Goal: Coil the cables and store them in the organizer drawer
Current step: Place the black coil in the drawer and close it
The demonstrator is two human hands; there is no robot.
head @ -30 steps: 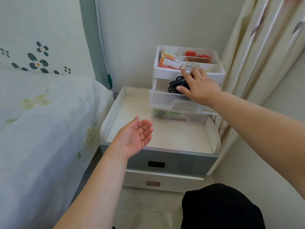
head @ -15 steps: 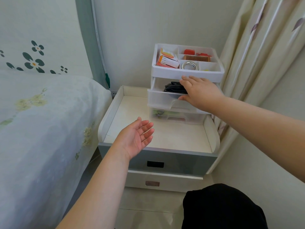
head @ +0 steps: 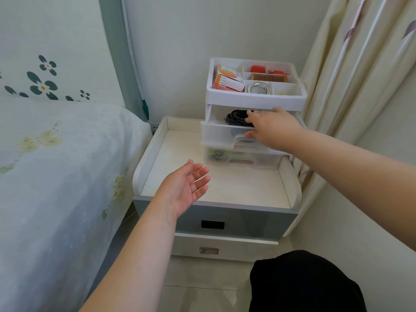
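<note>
Coiled black cables point(head: 237, 117) lie inside the upper drawer point(head: 221, 136) of the white organizer point(head: 254, 102), which is pulled partway out; they sit at the drawer's middle, just left of your right hand point(head: 273, 129) and touching its fingertips. Your right arm reaches in from the right, hand palm down over the drawer's front edge, thumb near the scooped handle, fingers extended rather than curled; whether they pinch anything is hidden behind the hand, so read it as open, resting on the drawer. Your left hand point(head: 188, 186) hovers over the front of the nightstand point(head: 225, 190), palm up, fingers loosely spread, holding nothing. The organizer stands at the back right of the nightstand top. Its top tray holds an orange-and-white box point(head: 229, 79), a wooden comb point(head: 269, 77), a roll of tape point(head: 258, 88) and small red items point(head: 258, 69). A lower drawer point(head: 240, 157) sits closed below. Bed point(head: 56, 165) to the left, curtain point(head: 360, 64) to the right, close against the organizer. A dark-clothed knee point(head: 304, 282) shows at the bottom.
</note>
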